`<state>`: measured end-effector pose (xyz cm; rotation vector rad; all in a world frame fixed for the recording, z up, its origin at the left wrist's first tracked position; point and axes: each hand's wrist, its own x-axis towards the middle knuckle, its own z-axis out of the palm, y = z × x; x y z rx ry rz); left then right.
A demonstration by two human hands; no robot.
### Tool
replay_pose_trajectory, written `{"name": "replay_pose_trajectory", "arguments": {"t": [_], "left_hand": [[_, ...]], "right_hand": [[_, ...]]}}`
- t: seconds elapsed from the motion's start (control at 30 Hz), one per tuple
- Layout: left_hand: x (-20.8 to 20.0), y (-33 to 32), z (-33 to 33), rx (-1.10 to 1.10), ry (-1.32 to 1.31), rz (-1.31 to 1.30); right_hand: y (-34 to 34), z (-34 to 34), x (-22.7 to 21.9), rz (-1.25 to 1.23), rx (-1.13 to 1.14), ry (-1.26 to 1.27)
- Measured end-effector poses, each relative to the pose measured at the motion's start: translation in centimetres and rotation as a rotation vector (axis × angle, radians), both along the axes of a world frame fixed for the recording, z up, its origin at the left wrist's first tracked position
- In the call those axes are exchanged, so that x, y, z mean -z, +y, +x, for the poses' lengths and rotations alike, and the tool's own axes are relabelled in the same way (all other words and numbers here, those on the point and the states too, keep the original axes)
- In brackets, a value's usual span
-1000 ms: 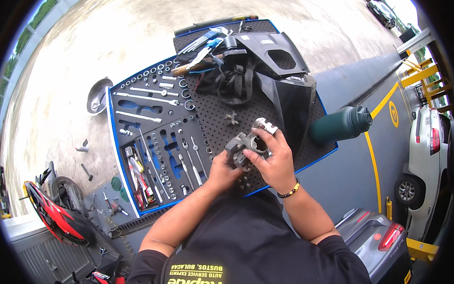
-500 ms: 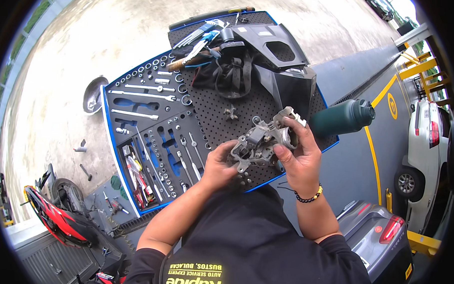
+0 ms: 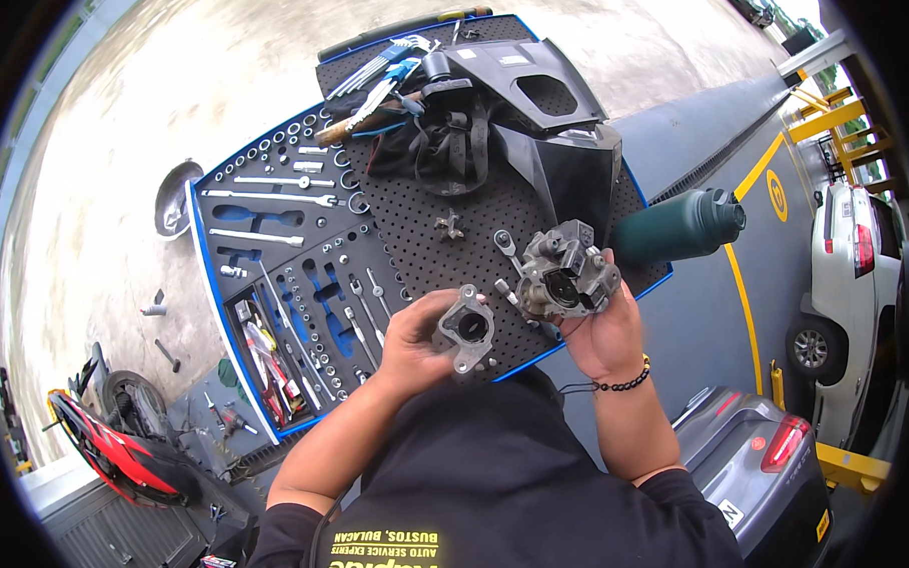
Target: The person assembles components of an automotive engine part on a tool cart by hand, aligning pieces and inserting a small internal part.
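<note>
My left hand [image 3: 412, 341] is closed on a small grey metal intake flange [image 3: 467, 328], its dark round opening and bolt ears facing up. My right hand [image 3: 610, 342] holds a grimy throttle body [image 3: 567, 271] from beneath and its right side; the fingers are partly hidden under it. The two pieces are apart, with a gap of perforated board between them. Beside the throttle body lies a ratchet [image 3: 505, 242], its handle partly covered. A short metal tool end [image 3: 507, 290] shows just below that. A small star-shaped metal part [image 3: 450, 225] rests farther back on the board.
Sockets and wrenches fill the tool tray [image 3: 276, 248] at left. Behind stand black plastic panels [image 3: 569, 168], a black bag [image 3: 444, 148] and hex keys [image 3: 377, 69]. A green bottle [image 3: 672, 232] lies at the right edge. A grey car [image 3: 739, 464] is close at lower right.
The metal assembly held in both hands is now in two pieces. The flange has stayed left, while the throttle body has turned and moved away right, uncovering the ratchet.
</note>
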<state>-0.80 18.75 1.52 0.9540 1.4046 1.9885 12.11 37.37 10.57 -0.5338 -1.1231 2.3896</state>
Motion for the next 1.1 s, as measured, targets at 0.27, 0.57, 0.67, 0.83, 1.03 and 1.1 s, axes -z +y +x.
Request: {"name": "replay_pose_trajectory", "arguments": {"t": [0.27, 0.57, 0.67, 0.83, 1.03, 1.1], "left_hand": [[-1.8, -1.0, -1.3, -0.004, 0.136, -0.058], [-1.3, -1.0, -1.6, -0.023, 0.22, -0.073], [-1.1, -1.1, -1.6, -0.025, 0.211, -0.06], [-1.0, -1.3, -1.5, -0.013, 0.192, -0.085], [-1.2, -1.2, -1.9, -0.021, 0.318, -0.008], [-1.2, -1.3, -1.8, 0.041, 0.226, 0.022]], "right_hand": [[0.4, -0.4, 0.5, -0.271, -0.151, -0.067], [0.7, -0.4, 0.0, -0.365, -0.207, -0.072], [0.5, -0.5, -0.4, -0.394, -0.226, -0.06], [0.3, -0.7, -0.7, -0.443, -0.248, -0.04], [0.6, -0.4, 0.0, -0.383, -0.321, -0.083], [0.2, -0.5, -0.5, -0.376, -0.284, -0.177]]}}
